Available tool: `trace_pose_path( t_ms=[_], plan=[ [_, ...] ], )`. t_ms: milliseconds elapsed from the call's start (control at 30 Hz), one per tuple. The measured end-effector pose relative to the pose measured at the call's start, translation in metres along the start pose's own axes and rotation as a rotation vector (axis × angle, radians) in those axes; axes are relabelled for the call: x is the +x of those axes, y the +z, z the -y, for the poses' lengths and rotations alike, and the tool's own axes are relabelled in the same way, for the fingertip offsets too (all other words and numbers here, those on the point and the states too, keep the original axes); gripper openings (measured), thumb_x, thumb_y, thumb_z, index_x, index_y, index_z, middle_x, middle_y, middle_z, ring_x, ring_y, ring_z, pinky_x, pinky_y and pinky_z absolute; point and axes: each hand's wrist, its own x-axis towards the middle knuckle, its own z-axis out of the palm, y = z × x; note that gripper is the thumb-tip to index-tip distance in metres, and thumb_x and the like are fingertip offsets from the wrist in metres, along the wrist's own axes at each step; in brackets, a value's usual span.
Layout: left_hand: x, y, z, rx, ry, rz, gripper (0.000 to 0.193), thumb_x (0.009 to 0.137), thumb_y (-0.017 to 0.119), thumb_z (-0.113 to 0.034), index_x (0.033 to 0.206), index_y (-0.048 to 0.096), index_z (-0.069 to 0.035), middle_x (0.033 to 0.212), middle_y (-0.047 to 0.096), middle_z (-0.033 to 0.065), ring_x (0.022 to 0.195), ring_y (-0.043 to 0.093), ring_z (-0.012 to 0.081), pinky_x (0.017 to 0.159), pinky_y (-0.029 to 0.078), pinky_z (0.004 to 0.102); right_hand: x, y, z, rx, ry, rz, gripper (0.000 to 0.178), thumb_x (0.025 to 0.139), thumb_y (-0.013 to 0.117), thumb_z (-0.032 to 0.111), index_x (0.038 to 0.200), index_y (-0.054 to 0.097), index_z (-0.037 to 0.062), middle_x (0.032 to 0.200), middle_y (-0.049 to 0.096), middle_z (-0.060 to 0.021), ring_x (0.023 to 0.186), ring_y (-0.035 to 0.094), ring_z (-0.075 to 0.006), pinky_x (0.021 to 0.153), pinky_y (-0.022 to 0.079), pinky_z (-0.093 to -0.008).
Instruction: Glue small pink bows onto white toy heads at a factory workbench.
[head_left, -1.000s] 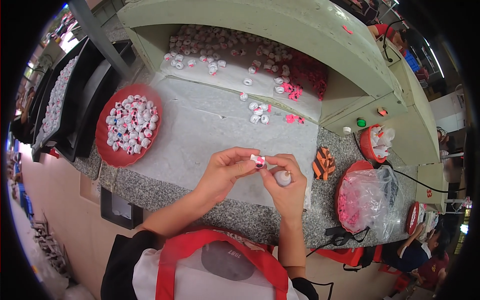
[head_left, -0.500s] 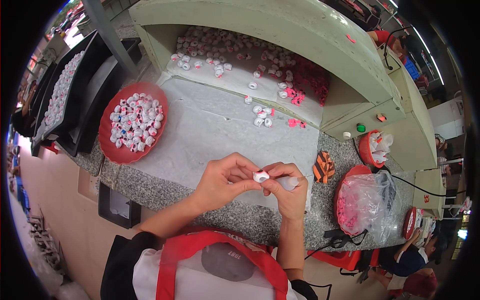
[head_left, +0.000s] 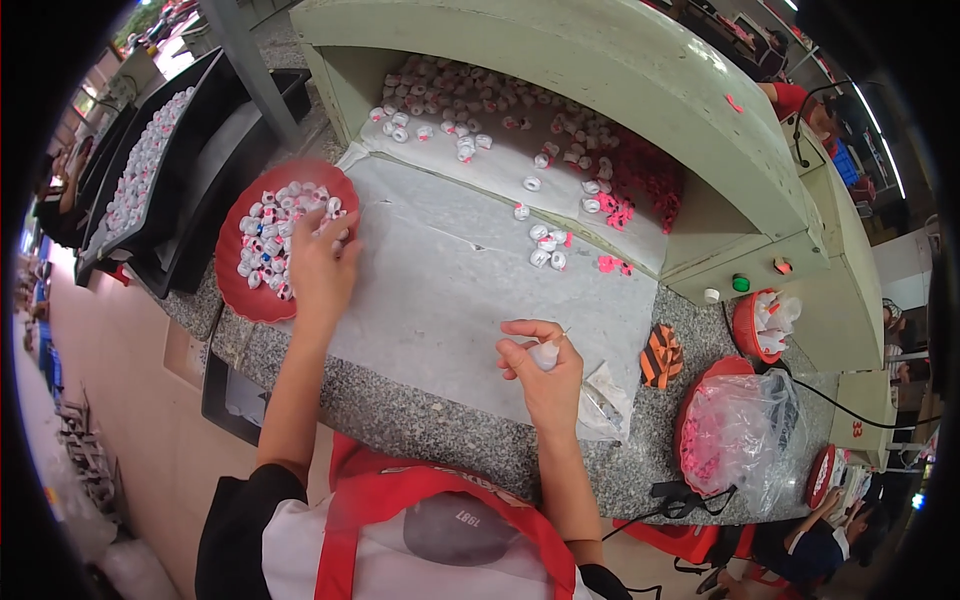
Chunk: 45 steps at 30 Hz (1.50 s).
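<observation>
My left hand [head_left: 322, 268] is over the right side of a red scalloped bowl [head_left: 232, 283], its fingers stretched apart; no piece shows in them. Small rounded white pieces [head_left: 268, 236] with pink and black marks heap in that bowl, partly covered by the hand. In my right hand [head_left: 552, 388], above the papered worktop, is a small translucent squeeze bottle [head_left: 545, 354] with a thin tip. Several similar white pieces [head_left: 547, 246] lie on the paper farther back, beside some pink bits [head_left: 614, 265].
A pale green hooded cabinet [head_left: 560, 60] at the back shelters many white pieces and pink bits. Black trays [head_left: 200, 190] stand at the left. On the right are orange-and-black striped pieces [head_left: 660, 357], a plastic-covered red bowl [head_left: 690, 440] and a small red basket [head_left: 744, 325].
My hands have moved apart. The left went from the white piece at the middle to the bowl on the left; the right stayed near the middle with the bottle. The view shifted slightly.
</observation>
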Motion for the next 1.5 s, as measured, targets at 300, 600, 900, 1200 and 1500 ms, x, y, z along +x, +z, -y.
trace_pose_path(
  t_ms=[300,600,900,1200,1500],
  plan=[
    [0.031,0.142,-0.102,-0.235,0.011,0.263,0.029,0.073,0.064,-0.015,0.098,0.055,-0.004,0.086,0.057,0.0122,0.072,0.058,0.024,0.063,0.047,0.0313,-0.026,-0.024,0.006,0.066,-0.016,-0.155,0.021,0.075,0.058,-0.001,0.095,0.049,-0.0001,0.087,0.056,-0.0084,0.064,0.055,-0.0108,0.054,0.046,-0.0221],
    [-0.022,0.007,-0.117,-2.127,-1.006,0.88,0.038,0.083,0.048,-0.003,0.12,0.04,0.0,0.105,0.053,0.0165,0.084,0.059,0.0212,0.078,0.05,0.0256,-0.022,-0.028,0.022,-0.013,-0.384,-0.195,0.037,0.073,0.051,-0.011,0.103,0.036,0.0036,0.085,0.05,-0.0079,0.069,0.054,-0.0147,0.065,0.05,-0.0274],
    [-0.03,-0.016,-0.138,-2.081,-0.82,1.145,0.042,0.081,0.054,-0.006,0.12,0.042,0.001,0.112,0.051,0.0193,0.09,0.059,0.023,0.078,0.049,0.0284,-0.061,-0.029,0.043,-0.02,-0.47,-0.462,0.027,0.067,0.053,0.006,0.092,0.05,-0.0021,0.085,0.052,-0.0096,0.068,0.053,-0.0142,0.062,0.043,-0.0229],
    [-0.041,-0.021,-0.145,-1.593,-0.335,0.728,0.039,0.074,0.057,0.008,0.112,0.049,0.003,0.109,0.051,0.0117,0.094,0.056,0.0189,0.079,0.048,0.028,-0.072,-0.022,0.038,-0.292,-0.697,-0.435,0.024,0.071,0.058,0.012,0.089,0.051,-0.0019,0.084,0.051,-0.0085,0.074,0.049,-0.014,0.067,0.042,-0.0251],
    [-0.043,-0.02,-0.146,-1.558,-0.272,0.672,0.039,0.074,0.055,0.012,0.111,0.049,0.005,0.102,0.051,0.0095,0.094,0.055,0.0189,0.08,0.047,0.0271,-0.067,-0.025,0.032,-0.36,-0.728,-0.389,0.021,0.072,0.058,0.009,0.089,0.051,-0.0014,0.082,0.052,-0.0074,0.07,0.049,-0.0116,0.062,0.041,-0.0224]
  ],
)
